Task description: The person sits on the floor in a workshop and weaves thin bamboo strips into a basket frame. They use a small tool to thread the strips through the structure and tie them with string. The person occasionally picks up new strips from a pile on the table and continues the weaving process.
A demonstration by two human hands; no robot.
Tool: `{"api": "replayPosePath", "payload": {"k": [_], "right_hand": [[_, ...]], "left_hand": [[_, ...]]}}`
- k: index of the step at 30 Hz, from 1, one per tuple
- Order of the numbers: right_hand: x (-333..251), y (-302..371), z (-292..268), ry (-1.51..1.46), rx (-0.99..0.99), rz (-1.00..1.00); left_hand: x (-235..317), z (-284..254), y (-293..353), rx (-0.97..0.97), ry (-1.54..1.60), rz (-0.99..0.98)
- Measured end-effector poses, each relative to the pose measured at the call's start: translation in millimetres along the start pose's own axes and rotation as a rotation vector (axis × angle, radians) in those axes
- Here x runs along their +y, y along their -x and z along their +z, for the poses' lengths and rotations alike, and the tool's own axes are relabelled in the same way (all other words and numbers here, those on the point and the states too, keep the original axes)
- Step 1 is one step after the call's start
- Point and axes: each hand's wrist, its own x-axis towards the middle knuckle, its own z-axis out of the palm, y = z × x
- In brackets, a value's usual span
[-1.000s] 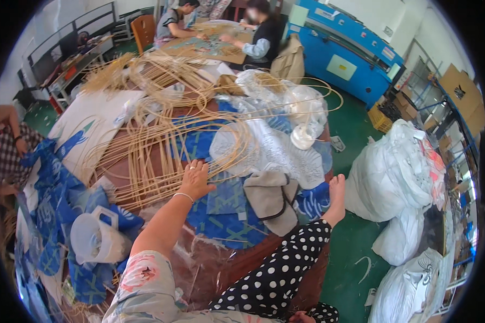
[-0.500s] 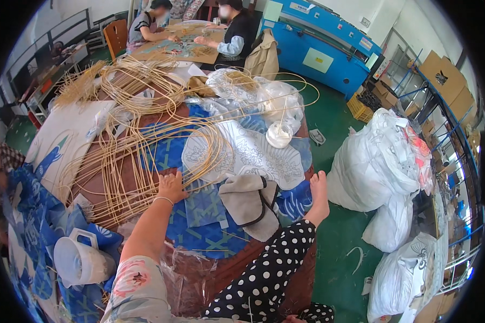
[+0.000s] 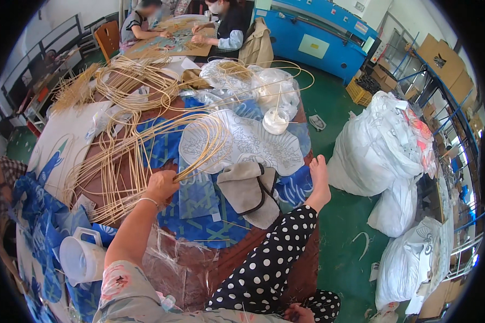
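Observation:
My left hand is closed around a gathered bunch of thin, pale cane strips. Their looped end arches over a white cut-out sheet with line-drawn flowers; the loose lengths trail away to the left. At the lower edge, what looks like part of my right hand shows beside black-and-white dotted cloth. Its fingers are too dark and cropped to read. A folded grey cloth piece with dark trim lies right of my left hand, on blue patterned fabric.
A white paste tub with a stick stands at the table's right side. A translucent pitcher is at lower left. More coiled cane lies farther back. My bare foot rests by the right edge. White sacks stand on the floor; two people work beyond.
My left hand, which lay spread on the cane strips, has closed around a bunch and drawn it a little nearer and left. The loop has narrowed, uncovering more of the white sheet.

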Motion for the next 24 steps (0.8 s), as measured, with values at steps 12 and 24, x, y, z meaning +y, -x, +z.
{"api": "replayPosePath", "payload": {"k": [12, 24], "right_hand": [[-1.3, -7.6, 0.1, -0.037, -0.108, -0.045], [-104.1, -41.1, 96.9, 0.907, -0.012, -1.352]], "left_hand": [[82.1, 30.6, 138.3, -0.382, 0.064, 0.371], [100.9, 7.4, 72.2, -0.131, 0.109, 0.511]]}}
